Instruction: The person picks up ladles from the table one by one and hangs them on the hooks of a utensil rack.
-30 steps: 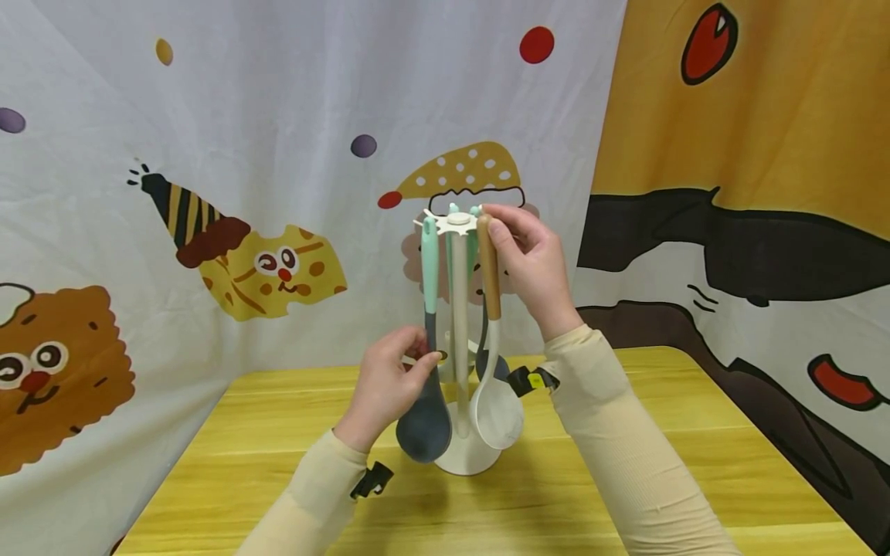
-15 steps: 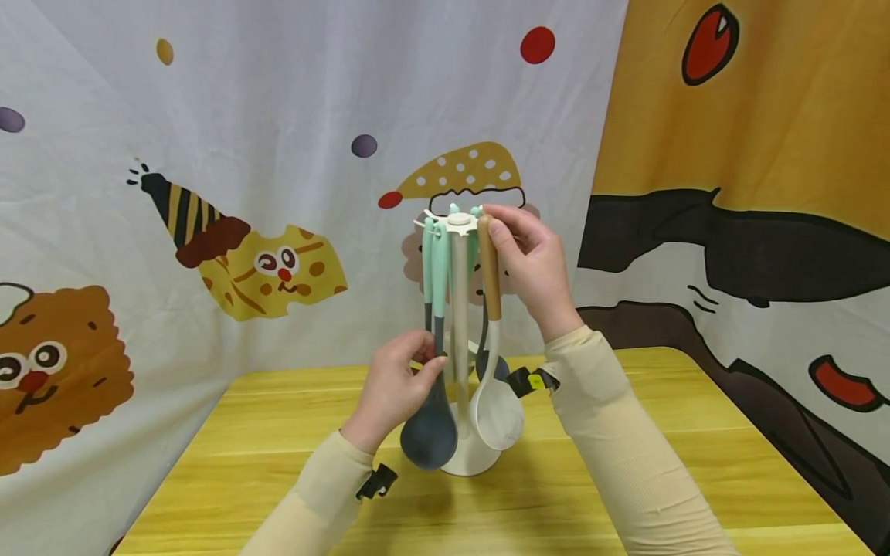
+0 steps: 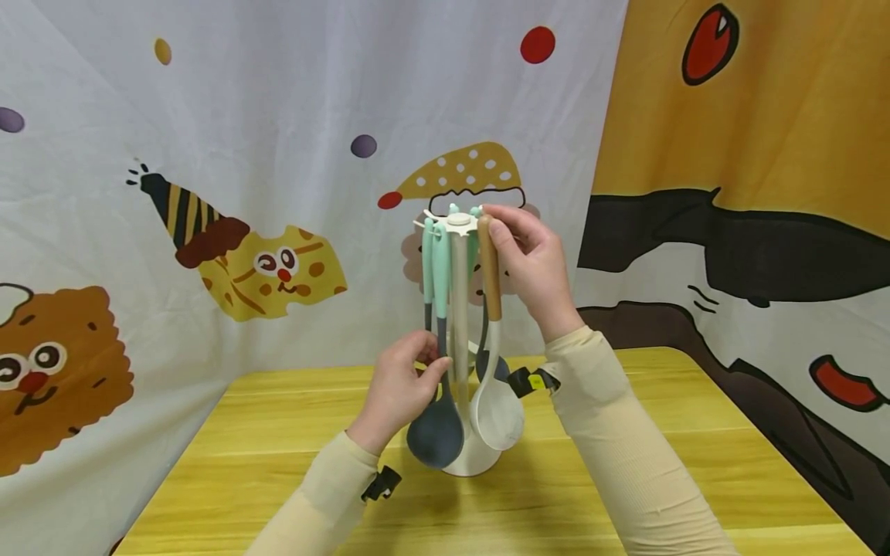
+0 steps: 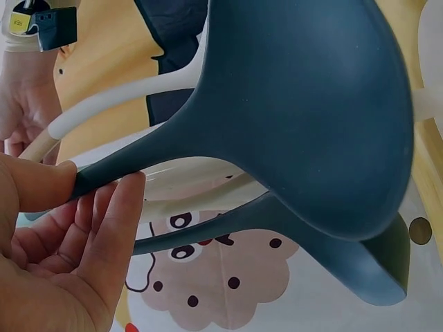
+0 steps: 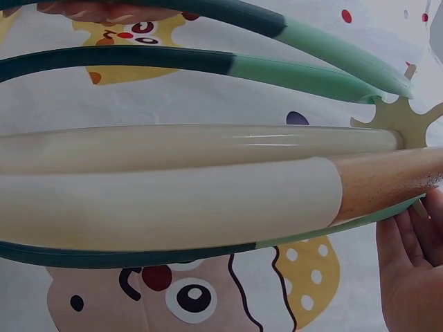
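Note:
A cream utensil stand stands upright with a hooked top. My left hand pinches the dark grey neck of a ladle between thumb and fingers. That ladle's mint handle reaches up to one of the hooks. Just behind it hangs a second dark utensil with a mint handle. On the stand's right side, my right hand pinches the top of the wooden handle of a white ladle. The right fingertips are partly hidden behind that handle.
Other mint-handled utensils hang at the back of the stand, among them a dark bowl, mostly covered. Beneath is a yellow wooden table. A cartoon-printed cloth hangs behind it.
The left hand has moved slightly right with the dark ladle, whose handle shifted right, uncovering the second mint handle behind it. The right hand and the white ladle have stayed put.

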A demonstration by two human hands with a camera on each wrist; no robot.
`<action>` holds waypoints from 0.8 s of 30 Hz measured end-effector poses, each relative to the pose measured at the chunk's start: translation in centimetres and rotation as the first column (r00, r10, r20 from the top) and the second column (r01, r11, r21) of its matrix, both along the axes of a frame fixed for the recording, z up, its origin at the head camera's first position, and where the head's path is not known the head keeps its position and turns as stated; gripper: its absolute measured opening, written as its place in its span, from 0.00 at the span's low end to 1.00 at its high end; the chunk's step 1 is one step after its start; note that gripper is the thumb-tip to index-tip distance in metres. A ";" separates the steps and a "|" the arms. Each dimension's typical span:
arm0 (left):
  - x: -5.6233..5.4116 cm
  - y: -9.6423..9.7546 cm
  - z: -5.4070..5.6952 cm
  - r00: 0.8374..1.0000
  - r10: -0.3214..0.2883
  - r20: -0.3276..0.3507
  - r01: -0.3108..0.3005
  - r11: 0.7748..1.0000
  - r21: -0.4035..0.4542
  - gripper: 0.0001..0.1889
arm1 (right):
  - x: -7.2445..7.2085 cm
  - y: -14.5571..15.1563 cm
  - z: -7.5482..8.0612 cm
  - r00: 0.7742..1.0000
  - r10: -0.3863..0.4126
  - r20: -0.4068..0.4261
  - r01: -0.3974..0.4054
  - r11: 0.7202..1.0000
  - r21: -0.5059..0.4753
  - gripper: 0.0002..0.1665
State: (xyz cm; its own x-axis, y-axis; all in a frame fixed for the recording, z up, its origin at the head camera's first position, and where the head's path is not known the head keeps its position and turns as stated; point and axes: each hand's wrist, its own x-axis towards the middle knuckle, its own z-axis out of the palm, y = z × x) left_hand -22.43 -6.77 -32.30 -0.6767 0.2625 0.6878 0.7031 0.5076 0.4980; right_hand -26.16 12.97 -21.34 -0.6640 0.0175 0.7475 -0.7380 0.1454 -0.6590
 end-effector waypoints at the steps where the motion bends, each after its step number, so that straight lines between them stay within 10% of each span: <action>1: 0.0 0.0 0.0 1.000 0.002 0.005 -0.002 1.000 0.000 0.09 | 0.0 0.0 0.0 1.000 0.000 0.000 0.000 1.000 0.000 0.19; 14: 0.4 -0.3 -0.1 0.996 -0.006 0.091 0.002 0.999 0.040 0.12 | 0.0 0.0 0.0 1.000 -0.013 0.005 0.013 1.000 0.004 0.19; 24: 1.1 -1.9 -0.9 0.998 0.054 0.025 -0.055 0.998 0.022 0.17 | 0.1 0.0 0.1 1.000 -0.002 0.016 0.002 1.000 0.003 0.19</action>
